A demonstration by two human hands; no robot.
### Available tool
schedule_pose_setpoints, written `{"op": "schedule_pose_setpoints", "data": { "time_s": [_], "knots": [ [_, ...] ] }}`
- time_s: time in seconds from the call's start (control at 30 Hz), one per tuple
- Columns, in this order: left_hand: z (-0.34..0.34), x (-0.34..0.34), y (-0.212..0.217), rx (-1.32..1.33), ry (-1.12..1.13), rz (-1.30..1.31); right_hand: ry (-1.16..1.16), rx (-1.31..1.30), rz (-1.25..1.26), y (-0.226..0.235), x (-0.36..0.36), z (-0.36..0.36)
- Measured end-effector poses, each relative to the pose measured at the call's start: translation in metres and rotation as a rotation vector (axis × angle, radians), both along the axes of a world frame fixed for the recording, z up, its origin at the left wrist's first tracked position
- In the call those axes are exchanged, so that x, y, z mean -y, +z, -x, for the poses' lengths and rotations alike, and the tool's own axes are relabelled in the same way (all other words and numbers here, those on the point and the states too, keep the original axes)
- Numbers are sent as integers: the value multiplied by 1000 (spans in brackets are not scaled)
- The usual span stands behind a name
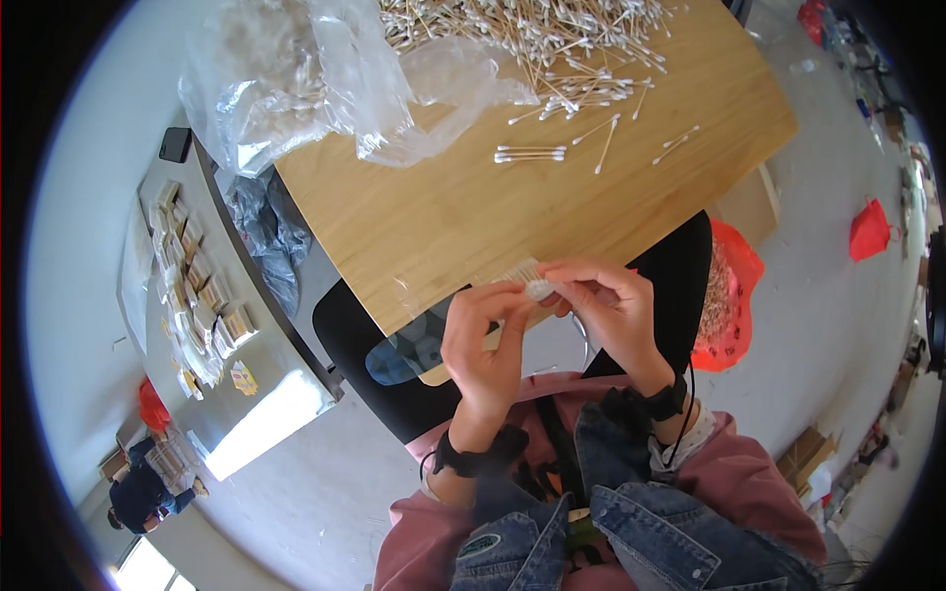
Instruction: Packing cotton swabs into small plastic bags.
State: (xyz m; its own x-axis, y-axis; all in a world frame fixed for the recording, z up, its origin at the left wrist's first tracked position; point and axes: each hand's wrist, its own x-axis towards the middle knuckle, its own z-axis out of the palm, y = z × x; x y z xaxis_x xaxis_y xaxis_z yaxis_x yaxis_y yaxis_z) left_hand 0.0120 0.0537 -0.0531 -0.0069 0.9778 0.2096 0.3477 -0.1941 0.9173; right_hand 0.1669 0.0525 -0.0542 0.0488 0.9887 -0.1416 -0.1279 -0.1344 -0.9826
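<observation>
hands [547,315] before swab pile [532,39]

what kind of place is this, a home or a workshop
Most likely a small packing workshop, not a home. A heap of cotton swabs covers the wooden table, small filled packets lie in rows on a grey side table, and both hands hold a bundle of swabs.

Pink sleeves, black wristbands, denim front.

The light is bright and even. The grey bench [264,419] shines white with glare. Straight edges bend near the dark, round rim.
</observation>
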Motion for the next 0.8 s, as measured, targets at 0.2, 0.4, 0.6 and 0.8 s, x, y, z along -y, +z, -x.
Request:
{"op": "schedule_pose_setpoints", "data": {
  "time_s": [0.2, 0.4, 0.6, 0.8],
  "knots": [
    [-1, -11, 11, 123, 67, 119, 77, -53, 16, 14, -16, 2],
    [-4, -15, 5, 74, 44, 70, 60, -140, 52, 1, -16, 2],
    [0, -13, 7, 115, 62, 183, 45, 289, -175, 4, -19, 5],
    [1, -7, 2, 46, -9, 72, 215, 324, -143, 20, -18, -7]
  ]
}}
